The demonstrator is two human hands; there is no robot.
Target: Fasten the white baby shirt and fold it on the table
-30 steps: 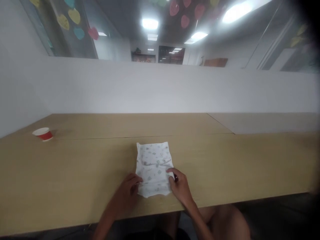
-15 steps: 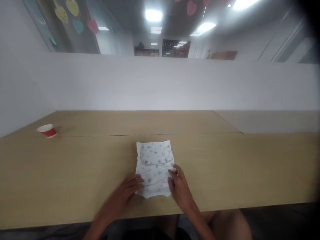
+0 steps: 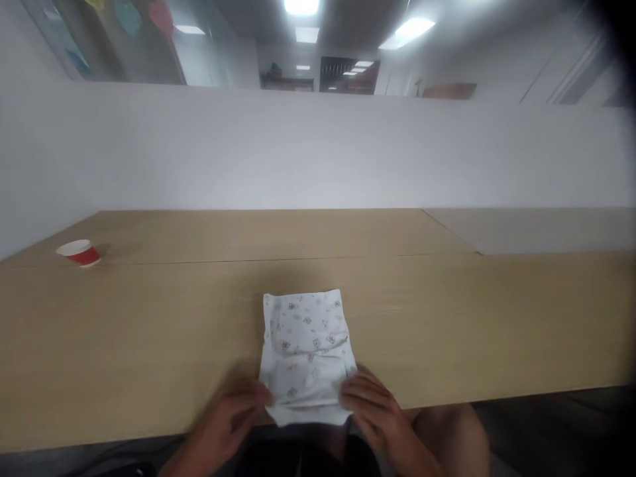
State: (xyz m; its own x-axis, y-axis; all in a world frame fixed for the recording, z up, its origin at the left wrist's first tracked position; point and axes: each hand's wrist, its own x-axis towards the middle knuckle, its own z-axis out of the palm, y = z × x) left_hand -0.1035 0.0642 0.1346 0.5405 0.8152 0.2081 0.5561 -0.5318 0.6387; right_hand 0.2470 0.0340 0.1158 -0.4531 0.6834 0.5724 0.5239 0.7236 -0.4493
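Note:
A white cloth (image 3: 305,344) printed with small figures lies folded into a rough rectangle, with creases across its middle. Its near edge reaches to the table's front edge and slightly past it. At the cloth's lower left corner, my left hand (image 3: 238,411) pinches the side between thumb and fingers. My right hand (image 3: 372,407) grips the lower right side, its fingers bent over the fabric and the thumb largely hidden.
A red and white paper cup (image 3: 83,253) stands far left on the wooden table (image 3: 472,318). Behind the table rises a white wall (image 3: 298,152) with a glass pane above it. My legs are below the front edge.
The cloth has slid toward me, its near edge now at the table's front edge. Both hands have moved down its sides and closed on the lower corners. The camera has shifted slightly.

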